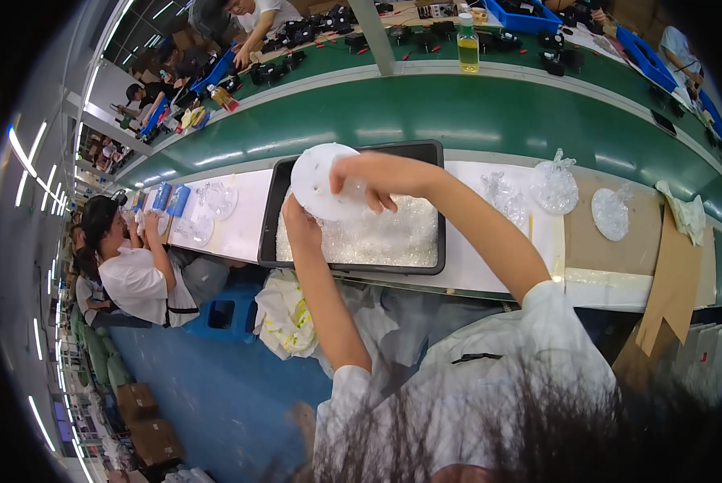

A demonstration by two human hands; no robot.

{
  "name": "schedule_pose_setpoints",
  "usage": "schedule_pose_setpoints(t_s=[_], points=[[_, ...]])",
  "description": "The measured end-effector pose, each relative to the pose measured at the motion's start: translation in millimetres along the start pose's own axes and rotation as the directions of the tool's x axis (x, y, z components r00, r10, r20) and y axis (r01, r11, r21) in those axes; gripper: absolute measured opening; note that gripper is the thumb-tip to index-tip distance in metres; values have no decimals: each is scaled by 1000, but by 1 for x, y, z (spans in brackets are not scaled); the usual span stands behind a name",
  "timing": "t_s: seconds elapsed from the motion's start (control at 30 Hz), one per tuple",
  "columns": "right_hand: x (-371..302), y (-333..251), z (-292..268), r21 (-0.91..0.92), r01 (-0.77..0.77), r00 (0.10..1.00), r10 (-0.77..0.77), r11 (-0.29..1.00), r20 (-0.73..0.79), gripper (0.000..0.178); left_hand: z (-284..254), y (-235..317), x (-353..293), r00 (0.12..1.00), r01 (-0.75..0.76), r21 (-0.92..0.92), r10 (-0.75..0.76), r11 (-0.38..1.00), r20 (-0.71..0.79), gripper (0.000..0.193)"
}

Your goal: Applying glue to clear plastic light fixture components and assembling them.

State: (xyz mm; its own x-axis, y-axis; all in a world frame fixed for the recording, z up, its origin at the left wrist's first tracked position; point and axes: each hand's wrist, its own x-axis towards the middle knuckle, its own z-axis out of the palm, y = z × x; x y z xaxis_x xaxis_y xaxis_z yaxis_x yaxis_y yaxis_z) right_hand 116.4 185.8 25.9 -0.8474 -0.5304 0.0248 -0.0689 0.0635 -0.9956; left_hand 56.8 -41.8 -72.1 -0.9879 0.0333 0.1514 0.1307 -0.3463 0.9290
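My left hand grips a round white disc by its lower edge, holding it tilted above a black bin. A few small dark spots or holes show on the disc's face. Over the disc's right side, my right hand reaches with bent fingers. Motion blurs its fingertips, and I cannot tell whether they pinch anything. Below both hands, the black bin holds a thick layer of small clear, glittering pieces.
To the right, clear plastic discs with attached pieces lie on white and brown board. More clear parts lie left. A green conveyor runs behind. A co-worker sits at left; a bottle stands beyond.
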Motion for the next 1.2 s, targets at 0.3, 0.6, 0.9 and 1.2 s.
schedule_pose_setpoints(t_s=[0.3, 0.6, 0.9, 1.2], points=[[6, 18, -11, -45, 41, 992, -35, 998, 119, 47, -16, -8, 6, 992, 79, -32, -76, 996, 98, 35], [4, 18, -22, 341, 187, 980, -201, 921, 5, 45, -3, -9, 5, 995, 99, -96, -96, 990, 38, 31], [4, 6, 1, -66, 10, 998, -14, 998, -55, 72, -3, -1, -1, 991, 132, -128, -135, 983, -10, 33], [1, -4, -21, 101, 68, 992, -56, 993, -115, 40, -2, -3, 2, 991, 118, -106, -110, 987, 73, 33]])
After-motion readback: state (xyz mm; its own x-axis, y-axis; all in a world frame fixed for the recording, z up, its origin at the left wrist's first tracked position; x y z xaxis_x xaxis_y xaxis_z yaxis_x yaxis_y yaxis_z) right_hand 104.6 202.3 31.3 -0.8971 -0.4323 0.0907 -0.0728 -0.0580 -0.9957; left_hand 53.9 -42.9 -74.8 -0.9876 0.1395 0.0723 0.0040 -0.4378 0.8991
